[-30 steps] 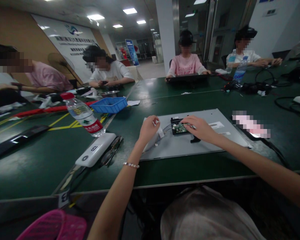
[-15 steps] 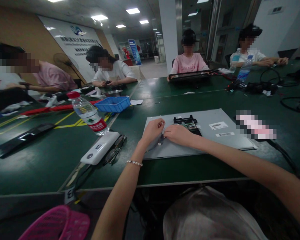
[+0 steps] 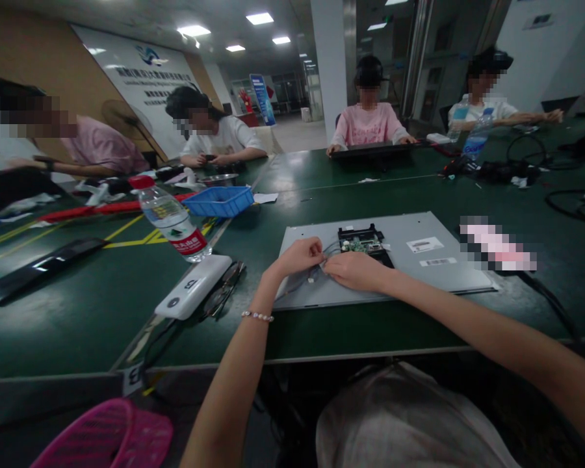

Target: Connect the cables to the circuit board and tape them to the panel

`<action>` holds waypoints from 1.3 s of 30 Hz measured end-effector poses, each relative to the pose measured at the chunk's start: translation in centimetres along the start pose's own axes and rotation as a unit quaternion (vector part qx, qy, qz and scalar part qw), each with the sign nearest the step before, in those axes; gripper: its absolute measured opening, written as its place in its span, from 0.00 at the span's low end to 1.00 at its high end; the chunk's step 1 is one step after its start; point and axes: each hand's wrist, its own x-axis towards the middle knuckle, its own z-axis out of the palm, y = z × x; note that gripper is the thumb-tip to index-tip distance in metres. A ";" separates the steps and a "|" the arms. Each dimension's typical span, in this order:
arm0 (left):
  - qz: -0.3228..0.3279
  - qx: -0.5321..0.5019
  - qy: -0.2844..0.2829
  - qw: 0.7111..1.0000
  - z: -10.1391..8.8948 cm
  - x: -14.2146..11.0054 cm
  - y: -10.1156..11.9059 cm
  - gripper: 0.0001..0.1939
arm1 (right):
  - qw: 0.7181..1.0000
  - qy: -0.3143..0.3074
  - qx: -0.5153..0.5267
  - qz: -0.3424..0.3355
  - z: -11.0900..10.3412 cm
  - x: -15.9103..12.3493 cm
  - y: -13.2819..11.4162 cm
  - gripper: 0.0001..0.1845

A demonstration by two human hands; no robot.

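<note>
A flat grey display panel [image 3: 409, 273] lies face down on the green table, with a small green circuit board [image 3: 358, 245] in a black bracket at its middle. Thin grey cables [image 3: 330, 247] run from the board toward my fingers. My left hand [image 3: 299, 257] is closed, fingertips pinched on the cables just left of the board. Against it, my right hand [image 3: 353, 269] bends low over the panel, its fingertips closed on the same cables. A small white connector [image 3: 311, 280] hangs below my left hand. The exact grip points are partly hidden by my fingers.
Left of the panel stand a water bottle [image 3: 175, 224], a white power bank [image 3: 194, 286], glasses [image 3: 223, 290] and a blue tray [image 3: 219, 201]. A pink phone [image 3: 497, 244] lies to the right. Several people sit around the table. A pink basket [image 3: 112, 435] is below the edge.
My right hand has shifted slightly down and right, uncovering more of the board and cables. My left hand is slightly lower. Across the table, a person has lowered a dark panel flatter.
</note>
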 end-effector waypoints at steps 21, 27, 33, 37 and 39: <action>0.023 0.049 0.018 0.998 -0.6 0.2 -2.7 0.06 | 0.994 -0.081 -0.064 0.040 -0.9 -0.4 -2.8 0.14; 0.025 0.055 0.015 0.998 -0.6 0.1 -2.8 0.06 | 0.990 -0.096 -0.065 0.075 -1.5 -0.4 -3.0 0.14; 0.000 0.054 0.133 0.990 0.1 0.3 -2.5 0.11 | 0.994 -0.040 -0.040 0.093 -1.0 -1.0 -2.5 0.19; -0.024 0.006 0.147 0.989 0.1 0.3 -2.1 0.15 | 0.993 0.046 -0.012 0.111 -1.2 -1.3 -1.6 0.20; -0.029 -0.022 0.111 0.993 -0.1 0.2 -1.9 0.16 | 0.986 0.090 0.006 0.137 -1.9 -1.4 -0.7 0.20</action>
